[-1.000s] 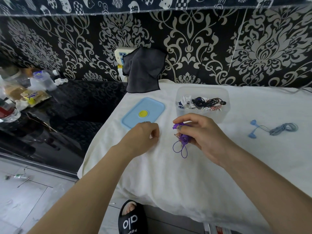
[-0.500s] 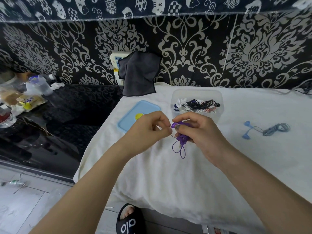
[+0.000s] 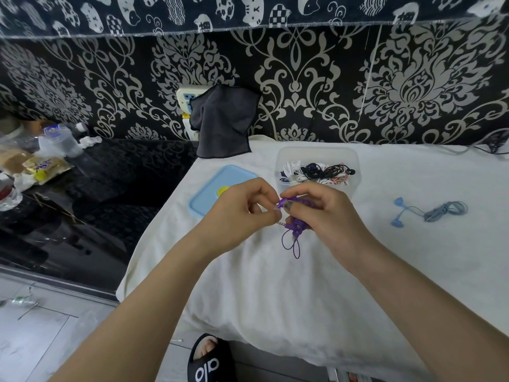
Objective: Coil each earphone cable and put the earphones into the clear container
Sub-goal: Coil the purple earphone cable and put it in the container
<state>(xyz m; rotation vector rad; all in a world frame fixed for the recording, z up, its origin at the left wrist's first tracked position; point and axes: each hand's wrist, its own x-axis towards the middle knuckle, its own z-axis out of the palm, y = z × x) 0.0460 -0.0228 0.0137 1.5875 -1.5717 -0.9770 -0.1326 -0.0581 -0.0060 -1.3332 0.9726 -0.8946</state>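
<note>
Purple rubbery earphones (image 3: 296,226) sit bundled in our right hand (image 3: 327,216), fingers curled round the coil, while our left hand (image 3: 242,213) pinches the plug end. We judge the coiling nearly finished; next we tuck the end and lift it into the clear plastic container (image 3: 355,161) just beyond.

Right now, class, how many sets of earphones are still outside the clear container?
2. The purple earphones are held between the left hand and right hand; the blue earphones lie on the white cloth, right of them.
</note>
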